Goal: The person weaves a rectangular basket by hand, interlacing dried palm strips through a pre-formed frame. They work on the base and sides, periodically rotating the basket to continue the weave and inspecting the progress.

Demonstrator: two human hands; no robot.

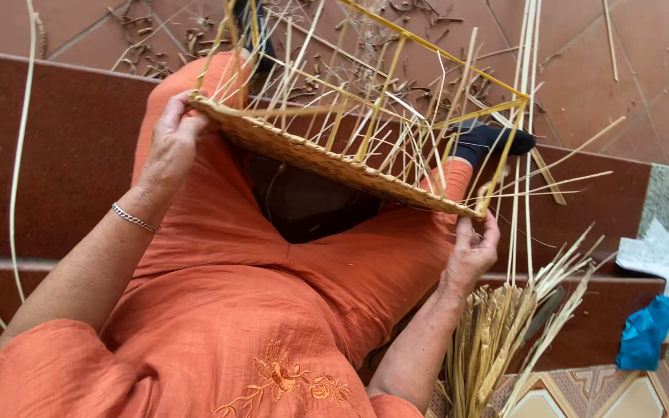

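Basket frame [342, 166] slanting down-right between both grips: left hand [170, 143] clamped on upper-left corner, right hand [470, 251] pinching lower-right corner.

basket frame [334, 147] over lap, reed bundle [505, 333] right, cloths [652, 310] beyond

My loose orange dress with short wide sleeves, an orange embroidered flower [284, 379] on its front, a thin silver chain bracelet [135, 219] on my left wrist, dark socks [489, 139] on my feet, bare forearms
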